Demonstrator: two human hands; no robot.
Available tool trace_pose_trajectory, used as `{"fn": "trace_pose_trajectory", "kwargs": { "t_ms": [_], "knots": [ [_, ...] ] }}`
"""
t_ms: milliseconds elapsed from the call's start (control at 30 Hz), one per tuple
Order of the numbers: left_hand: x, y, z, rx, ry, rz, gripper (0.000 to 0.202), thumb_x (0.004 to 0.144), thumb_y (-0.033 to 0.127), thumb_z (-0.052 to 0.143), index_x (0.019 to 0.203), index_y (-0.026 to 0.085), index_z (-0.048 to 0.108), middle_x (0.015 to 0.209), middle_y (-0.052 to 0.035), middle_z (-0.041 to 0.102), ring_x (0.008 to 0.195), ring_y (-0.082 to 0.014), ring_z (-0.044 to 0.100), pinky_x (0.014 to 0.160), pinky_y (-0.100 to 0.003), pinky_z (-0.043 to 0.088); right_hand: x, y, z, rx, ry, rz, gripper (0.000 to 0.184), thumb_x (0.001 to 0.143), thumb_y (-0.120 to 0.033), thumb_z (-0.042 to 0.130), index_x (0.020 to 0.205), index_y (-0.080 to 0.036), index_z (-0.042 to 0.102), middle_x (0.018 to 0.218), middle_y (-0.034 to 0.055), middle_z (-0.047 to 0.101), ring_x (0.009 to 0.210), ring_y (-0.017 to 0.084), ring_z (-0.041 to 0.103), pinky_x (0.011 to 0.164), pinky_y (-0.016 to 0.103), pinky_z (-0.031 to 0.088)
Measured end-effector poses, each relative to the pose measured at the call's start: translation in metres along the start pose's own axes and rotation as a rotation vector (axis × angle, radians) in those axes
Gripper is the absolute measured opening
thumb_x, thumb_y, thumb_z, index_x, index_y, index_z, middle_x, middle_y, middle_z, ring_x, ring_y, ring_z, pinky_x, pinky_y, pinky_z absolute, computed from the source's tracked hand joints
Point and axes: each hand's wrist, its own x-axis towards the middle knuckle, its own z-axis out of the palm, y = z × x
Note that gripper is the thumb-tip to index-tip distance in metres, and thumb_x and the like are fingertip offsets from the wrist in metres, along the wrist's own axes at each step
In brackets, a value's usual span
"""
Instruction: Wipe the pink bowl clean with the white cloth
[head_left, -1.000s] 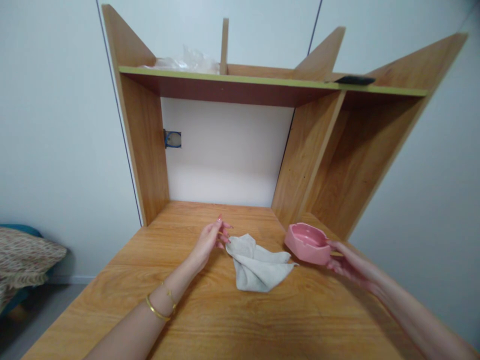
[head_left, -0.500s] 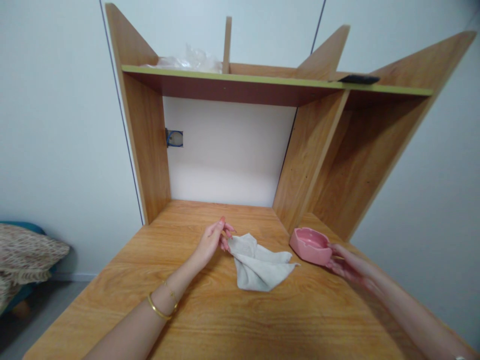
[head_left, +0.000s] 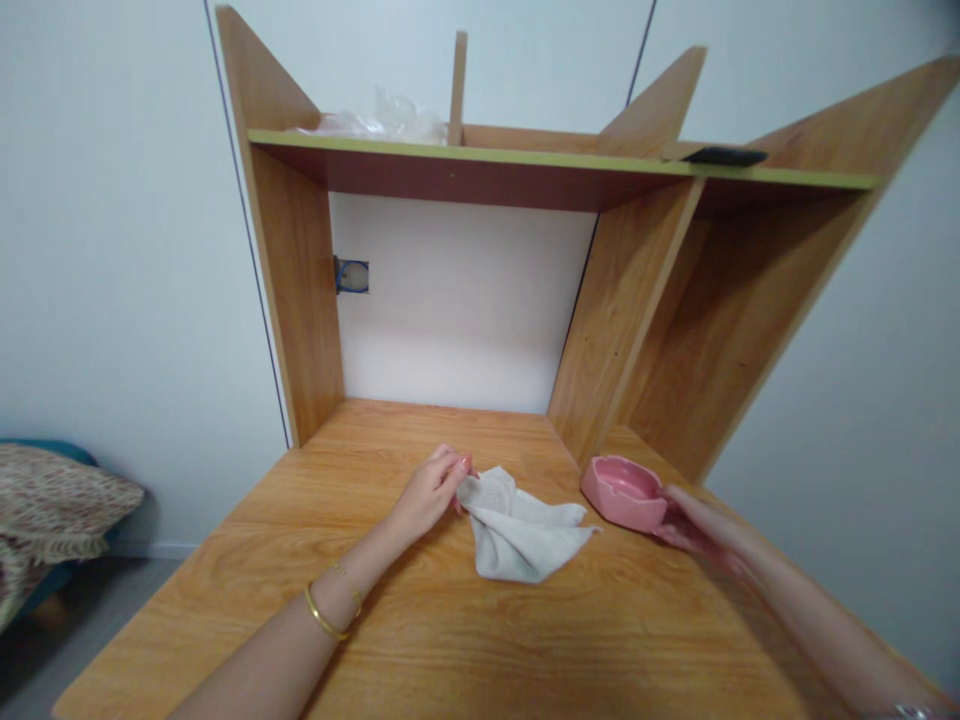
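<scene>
A light grey cloth lies crumpled on the wooden desk, one corner pointing right. At its left end is my left hand, palm down, thumb and fingers closed on the cloth's edge; the fingertips are partly hidden. To the right of the cloth stands a pink, many-sided ashtray with notches in its rim, upright on the desk. My right hand, slightly blurred, holds the ashtray's right side, with the thumb near the rim and the other fingers low along the wall.
The wooden desk has a hutch with a shelf above and an upright divider behind the ashtray. On the shelf are a clear plastic bag and a dark flat object. A wall socket box shows blue wire.
My left hand has turned palm down and its fingers have closed at the cloth's left edge. The cloth and the ashtray keep their places, and my right hand stays at the ashtray.
</scene>
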Motion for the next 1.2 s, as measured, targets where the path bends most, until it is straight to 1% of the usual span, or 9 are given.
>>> {"fn": "trace_pose_trajectory", "kwargs": {
  "t_ms": [133,333,467,667,833,933,1000,1100,1200],
  "knots": [
    [0.000,-0.002,-0.001,-0.008,-0.012,-0.014,0.048,0.087,0.050,0.030,0.080,0.015,0.062,0.083,-0.0024,0.046,0.053,-0.0065,0.049,0.051,-0.022,0.044,-0.002,0.000,0.002,-0.016,-0.014,0.053,0.009,0.080,-0.019,0.052,0.072,-0.016,0.054,0.048,0.0022,0.060,0.040,0.011,0.056,0.042,0.016,0.052],
    [0.000,-0.002,0.000,-0.009,-0.019,-0.036,0.047,0.087,0.050,0.031,0.079,0.015,0.061,0.084,-0.0021,0.047,0.050,-0.0051,0.047,0.051,-0.021,0.044,0.000,0.005,0.004,-0.028,-0.033,0.033,0.010,0.082,-0.020,0.049,0.079,-0.014,0.056,0.049,0.0036,0.060,0.041,0.011,0.057,0.044,0.017,0.052],
    [-0.001,-0.001,0.001,0.012,-0.030,-0.040,0.044,0.087,0.048,0.031,0.079,0.015,0.060,0.083,-0.0019,0.048,0.049,-0.0056,0.047,0.053,-0.022,0.044,-0.001,0.010,0.003,0.008,-0.046,-0.006,0.010,0.081,-0.021,0.054,0.086,-0.014,0.056,0.052,0.0037,0.061,0.043,0.012,0.058,0.045,0.017,0.052],
    [-0.001,0.002,0.000,0.080,-0.026,0.006,0.042,0.088,0.045,0.033,0.076,0.017,0.061,0.080,-0.0029,0.050,0.062,-0.0112,0.051,0.061,-0.024,0.045,-0.009,0.007,0.007,0.018,-0.028,-0.011,0.026,0.077,-0.025,0.059,0.099,-0.011,0.056,0.051,0.0047,0.061,0.044,0.014,0.059,0.045,0.018,0.052],
    [-0.001,0.002,0.000,0.116,-0.027,0.027,0.040,0.088,0.043,0.032,0.076,0.017,0.061,0.078,-0.0029,0.051,0.067,-0.0124,0.052,0.067,-0.026,0.044,-0.012,0.006,0.009,0.022,-0.035,0.001,0.028,0.077,-0.024,0.059,0.102,-0.012,0.055,0.052,0.0041,0.061,0.044,0.014,0.060,0.046,0.019,0.053],
    [0.000,0.001,0.001,0.150,-0.018,0.047,0.039,0.088,0.041,0.033,0.075,0.017,0.061,0.076,-0.0035,0.052,0.075,-0.0149,0.053,0.070,-0.027,0.043,-0.010,0.009,0.008,0.031,-0.077,-0.021,0.030,0.078,-0.021,0.057,0.106,-0.014,0.052,0.054,0.0028,0.062,0.045,0.014,0.061,0.049,0.020,0.055],
    [0.000,0.001,0.001,0.158,-0.020,0.049,0.038,0.088,0.040,0.033,0.075,0.017,0.060,0.076,-0.0037,0.052,0.076,-0.0156,0.053,0.069,-0.027,0.043,-0.008,0.012,0.007,0.031,-0.085,-0.031,0.031,0.079,-0.019,0.055,0.109,-0.014,0.048,0.053,0.0015,0.062,0.045,0.014,0.061,0.049,0.021,0.055],
    [0.001,0.000,0.002,0.146,-0.013,0.048,0.034,0.088,0.040,0.035,0.077,0.018,0.059,0.078,-0.0039,0.054,0.076,-0.0157,0.053,0.068,-0.027,0.043,-0.006,0.015,0.009,0.018,-0.051,-0.049,0.030,0.079,-0.019,0.054,0.107,-0.013,0.047,0.050,0.0002,0.060,0.043,0.014,0.060,0.047,0.021,0.054],
    [0.001,0.000,0.001,0.131,-0.008,0.043,0.032,0.087,0.039,0.036,0.079,0.018,0.059,0.080,-0.0042,0.055,0.078,-0.0161,0.053,0.068,-0.027,0.043,-0.005,0.018,0.010,-0.026,-0.032,-0.087,0.016,0.081,-0.021,0.051,0.094,-0.013,0.051,0.045,0.0009,0.057,0.039,0.012,0.056,0.039,0.016,0.049]
  ]
}}
